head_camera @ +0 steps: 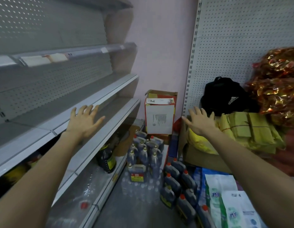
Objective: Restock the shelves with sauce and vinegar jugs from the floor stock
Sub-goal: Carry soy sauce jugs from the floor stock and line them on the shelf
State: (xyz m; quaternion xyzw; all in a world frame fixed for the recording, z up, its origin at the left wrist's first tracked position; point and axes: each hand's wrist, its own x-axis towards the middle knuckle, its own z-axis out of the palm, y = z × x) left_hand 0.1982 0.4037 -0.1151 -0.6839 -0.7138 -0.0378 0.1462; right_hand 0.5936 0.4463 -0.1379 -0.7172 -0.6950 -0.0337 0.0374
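Several dark sauce and vinegar jugs (145, 155) with pale caps stand grouped on the floor by the far wall. A row of dark jugs with red caps (177, 183) runs along the floor to their right. One dark jug with a yellow label (107, 159) stands on the low shelf (93, 163) at left. My left hand (84, 120) is stretched out with fingers spread, in front of the grey shelf edge (100, 102); it holds nothing. My right hand (199, 121) is also spread and empty, out over the yellow packets.
Grey shelving (44, 89) fills the left side, its upper boards bare. A tall white carton (159, 116) stands against the pink wall. At right are a black backpack (225, 97), yellow packets (251, 129), gold foil bags (278, 83) and white sacks (225, 199). Clear water bottles (139, 186) lie on the floor.
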